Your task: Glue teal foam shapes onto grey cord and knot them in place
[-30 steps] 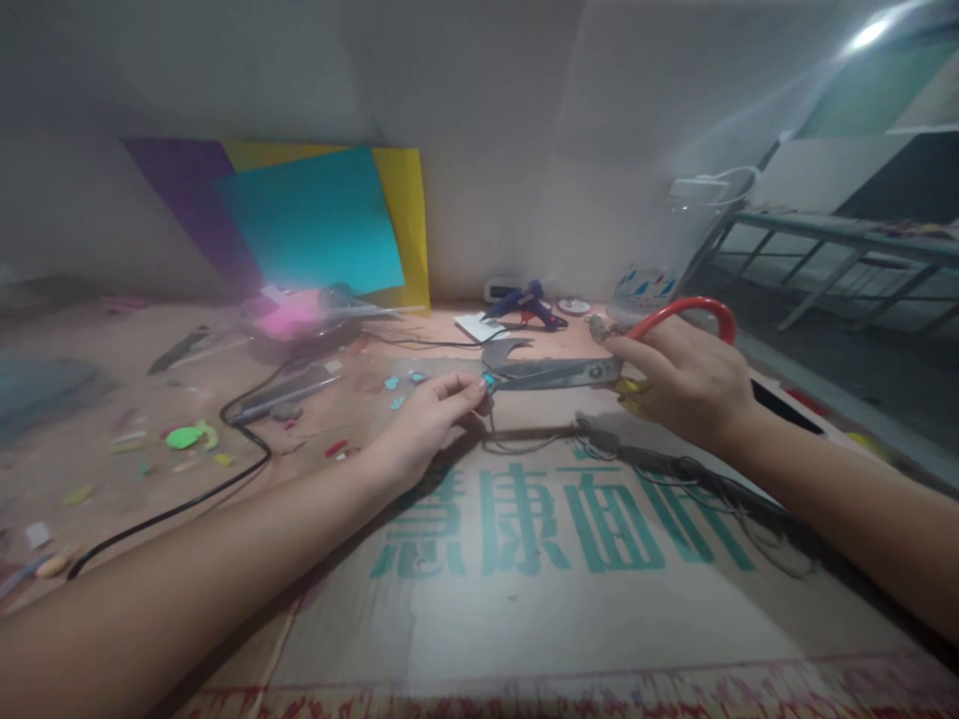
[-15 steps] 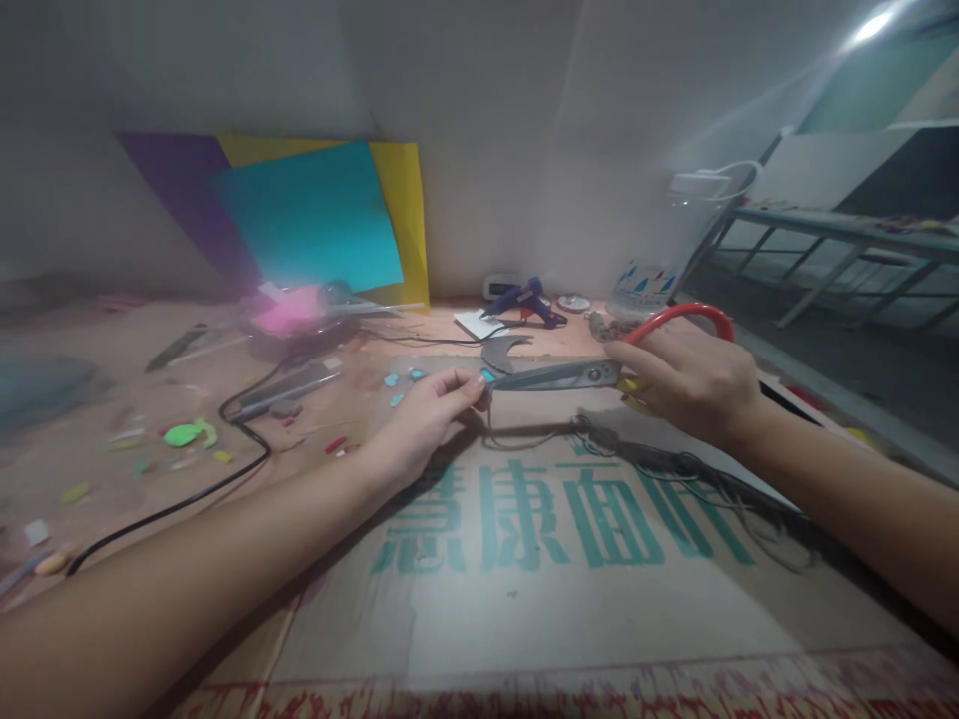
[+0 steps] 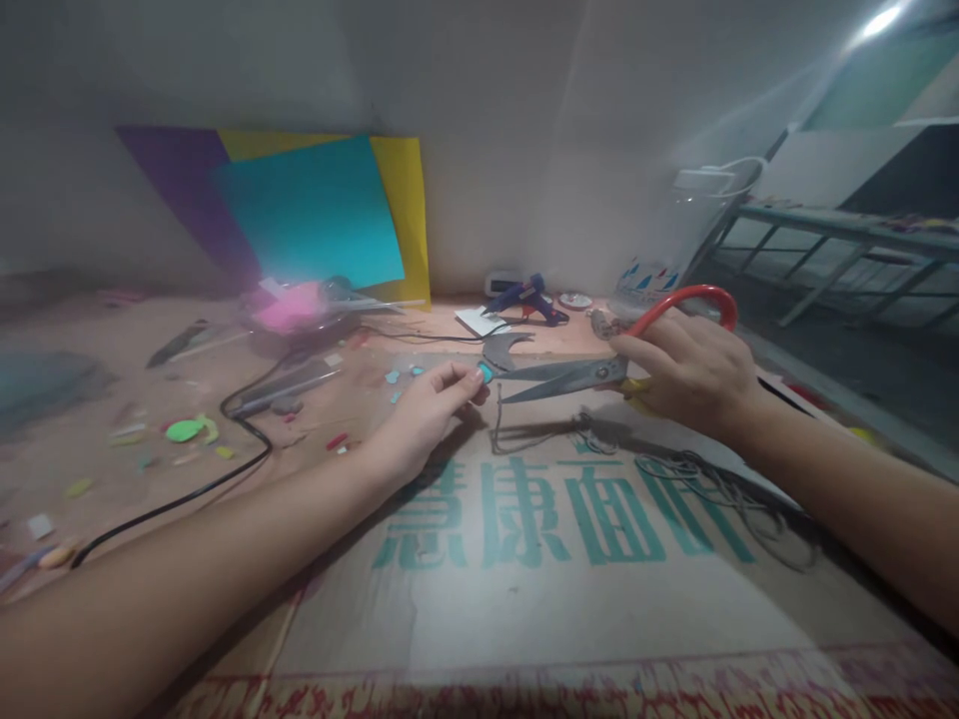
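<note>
My left hand [image 3: 442,407] pinches a small bright blue piece [image 3: 485,372], which looks like foam or craft sheet. Its edge shows just past the fingertips. My right hand [image 3: 693,374] grips a pair of scissors [image 3: 576,375] by the red and yellow handles. The blades are spread, with their tips pointing left close to the blue piece. Below the blades a thin grey cord [image 3: 531,436] lies on a cardboard sheet [image 3: 524,619] with green printed characters. Several blue scraps [image 3: 393,376] lie left of my left hand. A grey crescent-shaped piece [image 3: 505,349] sits behind the scissor tips.
A blue glue gun [image 3: 524,298] lies at the back beside a white card [image 3: 479,322]. Coloured sheets [image 3: 322,215] lean on the wall. A black cable [image 3: 187,496] runs across the left, among scraps and a bright green piece [image 3: 184,430]. A clear plastic container [image 3: 648,280] stands at the back right.
The scissor blades have spread from nearly closed, the lower blade swinging down and the handle loop rising slightly. My left hand stays almost in place, and more of the blue piece shows.
</note>
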A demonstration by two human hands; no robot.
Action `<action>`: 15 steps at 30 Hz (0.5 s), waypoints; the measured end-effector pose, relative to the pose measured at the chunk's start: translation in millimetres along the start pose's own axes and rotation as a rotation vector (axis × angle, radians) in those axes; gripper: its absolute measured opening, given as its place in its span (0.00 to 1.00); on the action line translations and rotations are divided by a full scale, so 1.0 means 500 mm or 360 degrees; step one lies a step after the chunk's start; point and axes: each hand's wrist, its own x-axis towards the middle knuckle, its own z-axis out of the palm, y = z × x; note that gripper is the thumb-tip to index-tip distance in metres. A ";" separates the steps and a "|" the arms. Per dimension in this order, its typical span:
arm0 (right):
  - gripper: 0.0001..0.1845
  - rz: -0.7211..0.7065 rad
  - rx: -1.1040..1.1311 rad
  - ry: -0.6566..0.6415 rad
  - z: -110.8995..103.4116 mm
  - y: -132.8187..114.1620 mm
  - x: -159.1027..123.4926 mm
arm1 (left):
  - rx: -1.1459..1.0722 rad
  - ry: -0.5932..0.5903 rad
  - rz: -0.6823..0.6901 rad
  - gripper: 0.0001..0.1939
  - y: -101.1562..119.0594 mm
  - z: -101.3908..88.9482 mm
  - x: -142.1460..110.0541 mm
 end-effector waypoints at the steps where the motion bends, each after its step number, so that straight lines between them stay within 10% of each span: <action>1: 0.14 -0.0003 -0.0030 -0.0001 0.002 0.007 -0.003 | 0.0017 0.0043 0.0025 0.13 0.000 -0.001 0.000; 6: 0.14 0.0112 0.0025 -0.0207 0.010 0.043 -0.008 | 0.0140 0.0193 0.0255 0.13 -0.001 -0.005 0.000; 15: 0.25 0.0463 0.1041 -0.1214 -0.042 0.054 0.034 | 0.0564 0.0310 0.0580 0.08 0.022 -0.007 -0.013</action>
